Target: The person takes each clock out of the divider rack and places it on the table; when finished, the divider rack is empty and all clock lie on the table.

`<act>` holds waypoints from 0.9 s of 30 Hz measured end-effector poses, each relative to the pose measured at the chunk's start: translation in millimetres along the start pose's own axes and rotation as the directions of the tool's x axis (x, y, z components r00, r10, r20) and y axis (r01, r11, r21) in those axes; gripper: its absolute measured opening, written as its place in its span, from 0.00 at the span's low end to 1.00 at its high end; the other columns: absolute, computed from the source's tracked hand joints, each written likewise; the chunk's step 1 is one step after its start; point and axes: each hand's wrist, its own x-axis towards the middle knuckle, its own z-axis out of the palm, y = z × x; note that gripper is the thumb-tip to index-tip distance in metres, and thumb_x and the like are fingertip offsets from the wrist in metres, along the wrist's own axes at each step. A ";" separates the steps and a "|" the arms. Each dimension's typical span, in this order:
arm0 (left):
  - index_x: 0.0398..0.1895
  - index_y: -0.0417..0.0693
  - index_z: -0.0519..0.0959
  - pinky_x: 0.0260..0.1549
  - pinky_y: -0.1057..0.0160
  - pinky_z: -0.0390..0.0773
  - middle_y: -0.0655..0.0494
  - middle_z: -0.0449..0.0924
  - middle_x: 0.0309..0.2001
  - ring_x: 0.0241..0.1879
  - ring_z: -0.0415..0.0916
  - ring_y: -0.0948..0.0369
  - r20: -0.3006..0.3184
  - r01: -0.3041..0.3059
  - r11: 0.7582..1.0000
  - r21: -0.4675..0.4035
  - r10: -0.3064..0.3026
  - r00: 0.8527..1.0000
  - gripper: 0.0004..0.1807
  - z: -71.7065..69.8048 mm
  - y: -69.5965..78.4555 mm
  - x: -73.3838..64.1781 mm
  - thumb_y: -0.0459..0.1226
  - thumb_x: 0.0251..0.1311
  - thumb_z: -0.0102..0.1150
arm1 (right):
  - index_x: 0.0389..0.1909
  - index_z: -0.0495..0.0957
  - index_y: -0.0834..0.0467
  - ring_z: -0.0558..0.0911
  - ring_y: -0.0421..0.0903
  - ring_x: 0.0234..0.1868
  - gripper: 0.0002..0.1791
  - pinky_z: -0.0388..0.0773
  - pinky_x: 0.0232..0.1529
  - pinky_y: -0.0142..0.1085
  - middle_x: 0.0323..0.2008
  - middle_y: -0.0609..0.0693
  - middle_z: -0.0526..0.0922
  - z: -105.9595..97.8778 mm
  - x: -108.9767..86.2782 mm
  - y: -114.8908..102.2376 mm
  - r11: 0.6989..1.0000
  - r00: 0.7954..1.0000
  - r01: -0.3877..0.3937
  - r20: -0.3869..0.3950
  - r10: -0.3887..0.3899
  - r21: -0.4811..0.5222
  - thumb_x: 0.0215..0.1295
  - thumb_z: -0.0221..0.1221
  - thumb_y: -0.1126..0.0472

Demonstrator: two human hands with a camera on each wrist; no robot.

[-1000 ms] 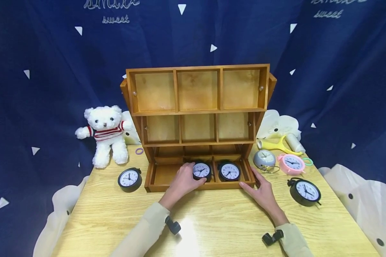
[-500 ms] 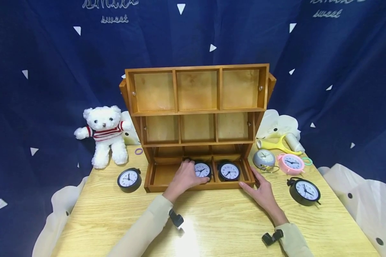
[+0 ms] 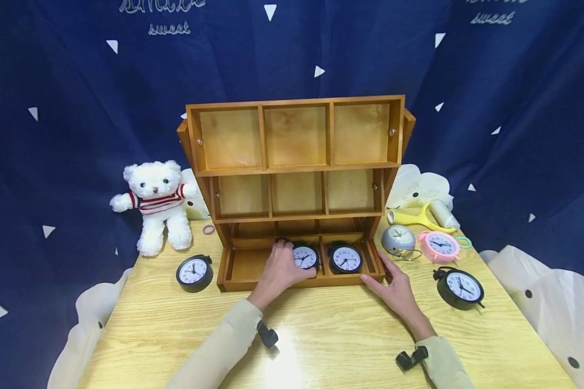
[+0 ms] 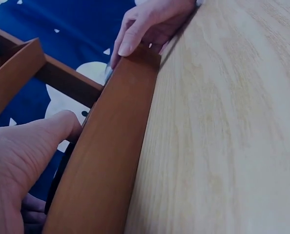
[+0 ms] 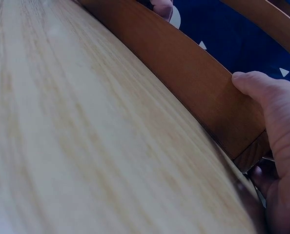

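The left hand (image 3: pixel 279 270) is curled round the left side of a black alarm clock (image 3: pixel 305 258), its thumb at the clock's near edge. That clock lies in the middle compartment of the bottom tier of a wooden shelf (image 3: pixel 297 171), dial tipped up toward the person. The dial is white and round, with dark numerals and thin dark pointers, set in a dark case; its left part is hidden by the fingers. The right hand (image 3: pixel 394 286) grips the shelf's front right corner, thumb on the front board, fingers along the outer side. The 2 hands are apart.

The shelf is orange-brown, smooth wood with paler back panels; its upper 2 tiers are each divided into 3 compartments. A second clock (image 3: pixel 345 259), also black with a white dial, sits in the bottom right compartment.

On the bench (image 3: pixel 340 335), a pink clock (image 3: pixel 439 246) and a grey clock (image 3: pixel 398 239) stand right of the shelf; a white teddy bear (image 3: pixel 158 205) sits to its left.
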 end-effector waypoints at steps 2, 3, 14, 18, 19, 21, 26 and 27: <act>0.54 0.35 0.79 0.44 0.57 0.87 0.42 0.75 0.54 0.46 0.74 0.53 -0.014 0.004 1.000 -0.014 -0.005 1.000 0.48 0.6 -0.6 -0.2 0.62 0.37 0.79 | 0.74 0.65 0.71 0.78 0.64 0.64 0.44 0.72 0.58 0.17 0.68 0.72 0.73 0.0 0.3 -0.2 1.000 1.000 -0.004 0.004 0.004 0.002 0.60 0.75 0.65; 0.55 0.35 0.79 0.45 0.57 0.87 0.42 0.75 0.54 0.46 0.75 0.53 -0.020 0.007 1.000 -0.020 -0.007 1.000 0.49 0.8 -1.0 -0.3 0.62 0.37 0.78 | 0.74 0.65 0.71 0.77 0.65 0.65 0.44 0.72 0.58 0.17 0.68 0.72 0.73 0.0 0.5 -0.4 1.000 1.000 -0.004 0.008 0.004 0.000 0.60 0.75 0.65; 0.61 0.37 0.77 0.50 0.54 0.87 0.42 0.76 0.58 0.52 0.77 0.50 -0.058 -0.021 0.997 -0.068 0.018 0.998 0.53 0.0 -1.8 -2.5 0.62 0.34 0.80 | 0.77 0.63 0.66 0.75 0.64 0.68 0.46 0.68 0.59 0.15 0.71 0.70 0.71 2.6 2.7 19.0 1.000 1.000 -0.017 0.024 0.017 0.007 0.61 0.75 0.63; 0.63 0.39 0.76 0.54 0.49 0.86 0.39 0.74 0.65 0.56 0.78 0.46 -0.071 -0.017 0.996 -0.082 0.012 0.997 0.55 -2.3 -0.9 -4.0 0.62 0.33 0.80 | 0.79 0.63 0.60 0.74 0.63 0.69 0.48 0.67 0.58 0.14 0.73 0.66 0.71 7.6 3.8 44.4 1.000 1.000 -0.022 0.017 0.022 0.019 0.60 0.76 0.60; 0.63 0.39 0.76 0.54 0.49 0.85 0.39 0.73 0.66 0.56 0.78 0.46 -0.076 -0.017 0.996 -0.083 0.011 0.997 0.55 -3.4 -0.6 -4.4 0.62 0.33 0.80 | 0.79 0.63 0.60 0.74 0.63 0.69 0.48 0.67 0.59 0.14 0.73 0.66 0.70 7.5 3.6 44.4 0.999 0.999 -0.026 0.019 0.026 0.018 0.61 0.76 0.60; 0.63 0.41 0.76 0.52 0.50 0.86 0.42 0.74 0.64 0.54 0.79 0.48 -0.087 -0.027 0.997 -0.077 0.020 0.996 0.54 -6.5 0.4 -4.8 0.62 0.32 0.80 | 0.79 0.63 0.59 0.74 0.63 0.70 0.48 0.68 0.60 0.15 0.73 0.66 0.70 7.3 3.2 43.9 0.999 0.999 -0.035 0.020 0.034 0.024 0.61 0.76 0.58; 0.60 0.43 0.76 0.47 0.55 0.87 0.50 0.76 0.56 0.48 0.78 0.54 -0.119 -0.077 0.995 -0.066 0.068 0.991 0.51 -16.4 2.0 -6.4 0.61 0.31 0.79 | 0.80 0.62 0.58 0.73 0.64 0.70 0.47 0.68 0.60 0.15 0.74 0.66 0.69 7.3 3.5 44.5 0.999 0.999 -0.037 0.023 0.036 0.034 0.62 0.75 0.58; 0.60 0.44 0.76 0.46 0.56 0.87 0.52 0.76 0.55 0.47 0.78 0.55 -0.122 -0.086 0.994 -0.069 0.077 0.990 0.51 -18.2 2.0 -7.0 0.61 0.31 0.79 | 0.80 0.62 0.58 0.73 0.64 0.70 0.47 0.68 0.60 0.15 0.74 0.66 0.69 7.3 3.6 45.1 0.999 0.999 -0.034 0.024 0.033 0.032 0.63 0.75 0.58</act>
